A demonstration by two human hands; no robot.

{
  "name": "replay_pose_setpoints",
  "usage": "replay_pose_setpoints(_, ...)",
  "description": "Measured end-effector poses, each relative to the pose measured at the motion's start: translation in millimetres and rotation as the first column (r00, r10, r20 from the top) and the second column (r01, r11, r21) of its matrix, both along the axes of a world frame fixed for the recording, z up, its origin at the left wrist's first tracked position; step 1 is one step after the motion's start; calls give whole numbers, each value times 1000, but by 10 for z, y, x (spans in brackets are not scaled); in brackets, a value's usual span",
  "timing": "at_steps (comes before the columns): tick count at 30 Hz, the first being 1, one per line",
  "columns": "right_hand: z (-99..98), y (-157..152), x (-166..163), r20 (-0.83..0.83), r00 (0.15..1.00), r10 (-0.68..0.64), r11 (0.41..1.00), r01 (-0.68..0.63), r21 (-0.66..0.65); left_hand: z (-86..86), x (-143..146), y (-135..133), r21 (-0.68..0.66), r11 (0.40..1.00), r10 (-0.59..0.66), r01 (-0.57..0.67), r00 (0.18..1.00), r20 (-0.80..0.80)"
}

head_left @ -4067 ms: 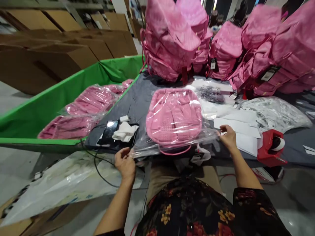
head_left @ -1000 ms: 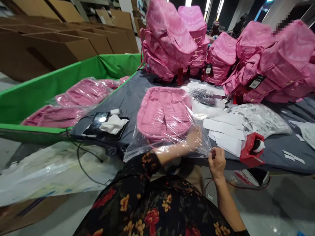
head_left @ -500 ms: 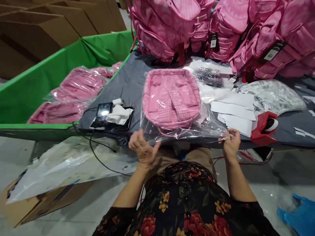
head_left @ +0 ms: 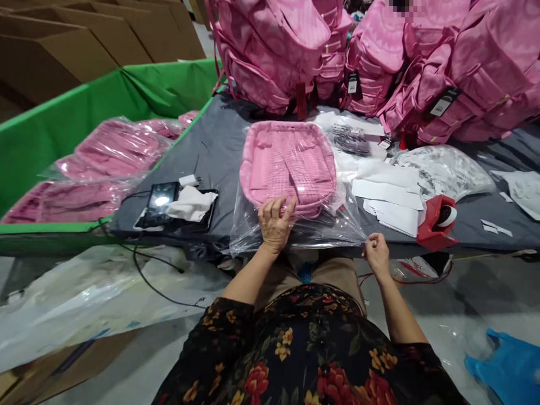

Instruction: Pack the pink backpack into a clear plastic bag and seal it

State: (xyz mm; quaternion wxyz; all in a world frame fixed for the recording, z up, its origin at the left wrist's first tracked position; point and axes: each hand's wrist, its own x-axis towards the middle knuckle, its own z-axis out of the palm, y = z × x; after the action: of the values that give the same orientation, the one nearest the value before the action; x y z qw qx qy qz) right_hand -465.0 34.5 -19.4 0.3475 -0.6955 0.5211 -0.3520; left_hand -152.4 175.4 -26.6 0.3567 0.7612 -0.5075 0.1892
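Centrally, pink backpack (head_left: 288, 163) inside clear bag (head_left: 333, 225) on grey table (head_left: 219, 146), left hand (head_left: 275, 220) pressed flat with fingers spread on it, right hand (head_left: 377, 254) pinching the bag's lower-right corner.

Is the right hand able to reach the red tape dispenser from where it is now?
Probably yes. The right hand pinches the bag corner at the table edge, and the tape dispenser stands just to its right with nothing between them.

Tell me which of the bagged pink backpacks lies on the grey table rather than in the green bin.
The bagged backpack under the left hand; the right hand pinches its bag's corner. The others lie in the green bin.
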Motion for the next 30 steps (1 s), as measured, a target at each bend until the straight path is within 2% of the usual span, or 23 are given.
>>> replay_pose_setpoints(1,-43,-26,29,-87,995,-37,994,28,-102,-76,-53,83,-5,999,-36,36,999,-3)
replay_pose_setpoints(3,-80,-57,102,-221,967,-129,937,46,-347,-231,-134,331,-4,996,-92,92,995,-30)
replay_pose_setpoints(5,-56,-61,162,-272,951,-149,859,-11,-511,-339,-133,622,-10,1000,-6,5,996,-87)
replay_pose_setpoints(7,9,-58,188,-273,960,-66,820,-104,-563,-368,-42,864,-8,970,239,-244,958,-158)
replay_pose_setpoints(9,85,-70,169,-225,974,-4,809,-129,-573,-340,101,1026,36,891,449,-454,865,-223)
replay_pose_setpoints(11,146,-104,109,-156,988,-14,805,-81,-588,-310,218,1144,96,852,517,-515,796,-315)
replay_pose_setpoints(14,177,-142,-30,-112,993,-38,776,-41,-630,-334,204,1350,61,851,494,-522,756,-429)
replay_pose_setpoints(17,154,-74,-160,-157,987,11,764,-110,-636,-388,-3,1615,45,854,482,-518,757,-441)
replay_pose_setpoints(21,142,86,-200,-178,984,5,793,-112,-599,-363,-144,1857,168,828,546,-534,704,-453)
replay_pose_setpoints(24,120,119,-130,-104,992,-70,852,6,-523,-296,-74,1815,189,821,566,-539,721,-400)
replay_pose_setpoints(27,64,111,-55,23,999,-32,945,37,-326,-207,0,1670,147,860,506,-489,777,-374)
replay_pose_setpoints(28,46,113,-48,51,999,-17,959,30,-281,-178,10,1635,117,859,502,-498,775,-384)
replay_pose_setpoints(30,29,134,-78,55,998,-23,961,37,-272,-141,6,1619,57,820,536,-569,729,-425)
